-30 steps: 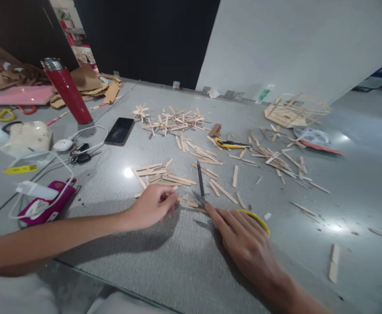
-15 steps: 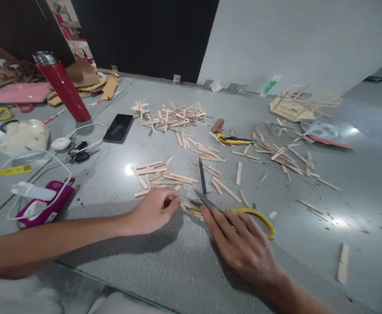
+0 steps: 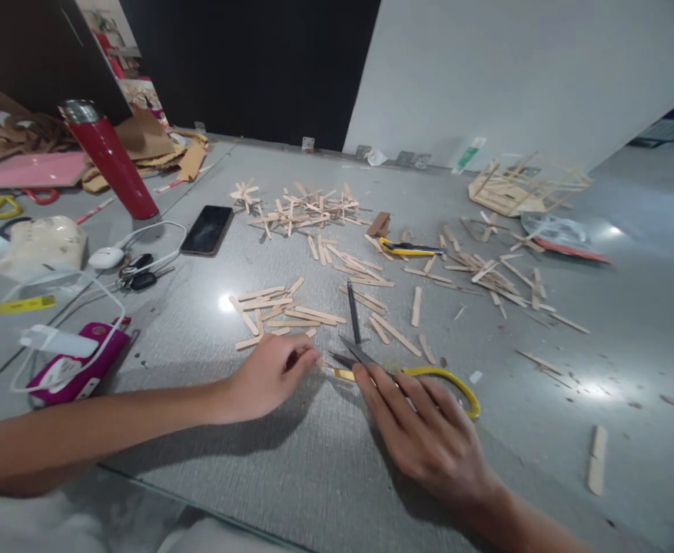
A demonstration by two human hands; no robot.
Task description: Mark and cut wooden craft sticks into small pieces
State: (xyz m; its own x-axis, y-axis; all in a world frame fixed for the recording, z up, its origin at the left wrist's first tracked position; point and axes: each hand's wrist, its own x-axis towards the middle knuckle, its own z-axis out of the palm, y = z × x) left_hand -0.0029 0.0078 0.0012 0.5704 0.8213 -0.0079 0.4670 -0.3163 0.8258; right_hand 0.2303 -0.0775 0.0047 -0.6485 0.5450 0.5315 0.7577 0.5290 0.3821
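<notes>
My left hand (image 3: 276, 376) is closed, with thumb and forefinger pinched together. A thin sliver pokes from that pinch, too small to name. My right hand (image 3: 423, 418) lies palm down, fingers close together, fingertips on a short yellow strip (image 3: 344, 374) whose kind I cannot make out; the thumb is hidden. Beside and partly beneath these fingers are scissors (image 3: 443, 373) with a yellow handle, their blades parted and pointing left. Just beyond the blades lies a slim black pen-like tool (image 3: 353, 311). Loose wooden craft sticks (image 3: 307, 313) lie in front of my left hand.
A yellow utility knife (image 3: 411, 248) lies farther back among more sticks. A stick frame model (image 3: 506, 196) stands at back right. On the left are a phone (image 3: 207, 230), red flask (image 3: 111, 165), keys (image 3: 141, 273), a purple device (image 3: 83, 361) and a white cable.
The view has shifted slightly. Both hands keep nearly the same pose; a little more of the yellow strip's end shows between them.
</notes>
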